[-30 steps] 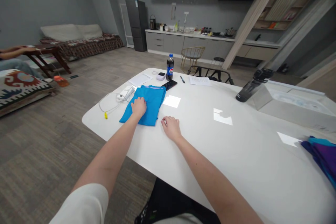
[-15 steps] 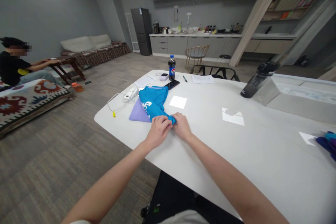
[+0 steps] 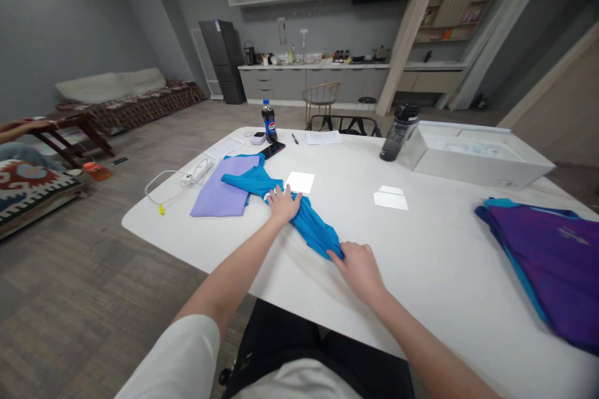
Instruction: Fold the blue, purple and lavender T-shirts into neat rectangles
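Note:
A blue shirt (image 3: 314, 227) is stretched in a bunched strip across the white table, with one end spread over a folded lavender cloth (image 3: 219, 193). My left hand (image 3: 283, 202) lies on the middle of the shirt with its fingers apart, partly covering a white print. Nearer the front edge, my right hand (image 3: 359, 267) pinches the shirt's near end between thumb and fingers.
A phone (image 3: 272, 149), a cola bottle (image 3: 269, 121) and a pen (image 3: 294, 138) are at the back. A white adapter with cable (image 3: 196, 173) lies left. Rightward are a dark water bottle (image 3: 397, 134), an open white box (image 3: 468, 165) and folded purple clothing (image 3: 552, 262).
The blue shirt has been drawn out towards the right and front. My hands have parted, the right moving right and nearer, the left opening flat. The view has turned right.

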Motion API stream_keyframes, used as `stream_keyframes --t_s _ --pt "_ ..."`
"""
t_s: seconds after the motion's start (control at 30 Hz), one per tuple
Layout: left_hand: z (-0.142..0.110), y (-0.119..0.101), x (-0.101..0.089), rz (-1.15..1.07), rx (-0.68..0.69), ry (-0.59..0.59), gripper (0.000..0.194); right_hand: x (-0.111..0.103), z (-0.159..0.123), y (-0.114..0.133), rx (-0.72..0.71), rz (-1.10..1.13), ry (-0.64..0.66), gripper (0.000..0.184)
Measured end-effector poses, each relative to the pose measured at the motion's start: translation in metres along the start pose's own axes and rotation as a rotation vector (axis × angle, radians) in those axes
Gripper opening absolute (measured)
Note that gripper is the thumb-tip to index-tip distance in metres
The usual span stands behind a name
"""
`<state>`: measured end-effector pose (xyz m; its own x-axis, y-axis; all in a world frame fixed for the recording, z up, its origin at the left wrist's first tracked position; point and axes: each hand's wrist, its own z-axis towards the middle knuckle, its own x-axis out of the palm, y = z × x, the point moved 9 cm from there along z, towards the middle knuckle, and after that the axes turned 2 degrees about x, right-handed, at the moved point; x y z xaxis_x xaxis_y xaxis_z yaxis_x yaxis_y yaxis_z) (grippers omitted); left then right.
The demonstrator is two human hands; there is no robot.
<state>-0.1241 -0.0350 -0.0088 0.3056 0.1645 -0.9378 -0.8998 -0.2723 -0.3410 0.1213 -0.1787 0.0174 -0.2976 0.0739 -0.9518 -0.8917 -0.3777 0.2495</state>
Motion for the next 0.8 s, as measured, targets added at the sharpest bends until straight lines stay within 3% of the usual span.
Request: stream_keyframes --t_s 0.1,0.23,0.37,0.47,0.6,0.67,0.8 --pt "0.002 -0.074 0.031 0.013 0.165 0.079 0.080 -0.011 -0.034 -0.021 0.054 -0.005 -0.002 0.037" --pt "-0.021 -0.180 0.071 0.009 0.477 0.212 0.079 -0.018 -0.072 -0.038 0.092 -0.048 0.008 0.034" --pt "-0.058 -0.254 0.097 -0.002 0.730 0.279 0.074 -0.021 -0.101 -0.048 0.099 -0.037 0.031 0.032" --pt "-0.073 -0.275 0.103 -0.011 0.824 0.280 0.069 -0.026 -0.112 -0.048 0.041 0.032 0.060 0.030" --pt "-0.071 -0.270 0.096 -0.026 0.837 0.255 0.061 -0.034 -0.109 -0.053 -0.066 0.186 0.113 0.037" --pt "-0.067 -0.264 0.090 -0.057 0.840 0.252 0.054 -0.038 -0.096 -0.068 -0.030 0.253 0.099 0.045" --pt "-0.063 -0.251 0.072 -0.206 0.798 0.203 0.050 -0.040 -0.059 -0.113 0.177 0.331 -0.044 0.054"
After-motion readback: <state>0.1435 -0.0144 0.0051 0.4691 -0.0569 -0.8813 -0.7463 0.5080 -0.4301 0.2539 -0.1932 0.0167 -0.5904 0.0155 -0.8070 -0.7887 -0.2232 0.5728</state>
